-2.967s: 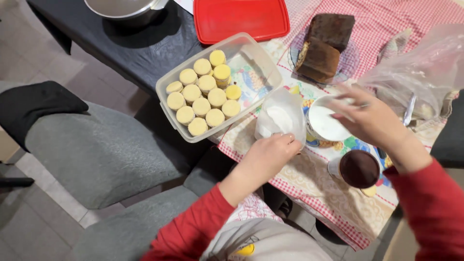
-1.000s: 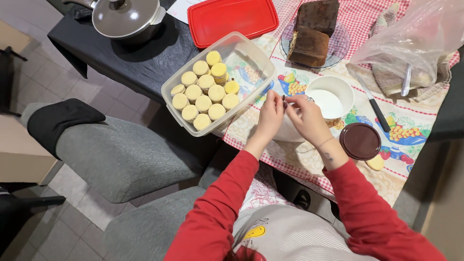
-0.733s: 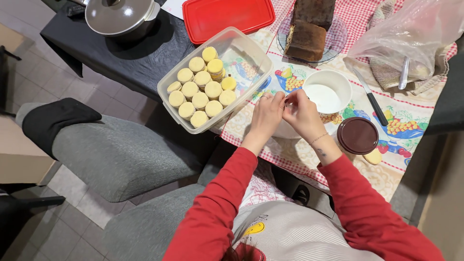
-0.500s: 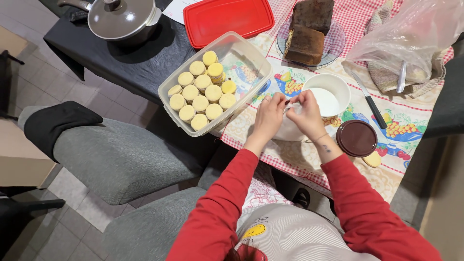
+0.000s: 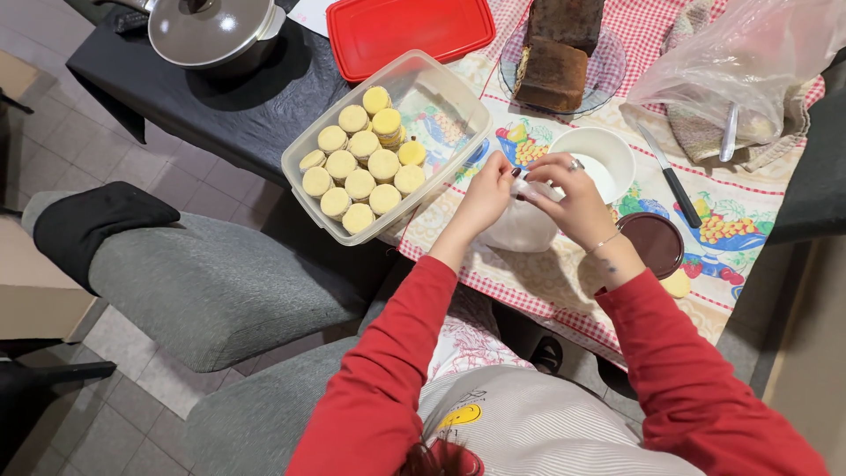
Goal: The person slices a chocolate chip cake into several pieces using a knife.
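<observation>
Both hands lifted slightly, left hand (image 5: 490,192) and right hand (image 5: 567,201) pinching white bag (image 5: 524,225) neck, bag upright, neck topmost

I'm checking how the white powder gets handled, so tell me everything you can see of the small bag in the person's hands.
The small plastic bag is thin, clear plastic, bulging with white powder and rounded at the bottom. It rests on the fruit-print tablecloth near the table edge, beside the white bowl. Its neck is gathered at the top, where the left hand and the right hand both pinch it with their fingertips. Whether it is tied cannot be seen.
</observation>
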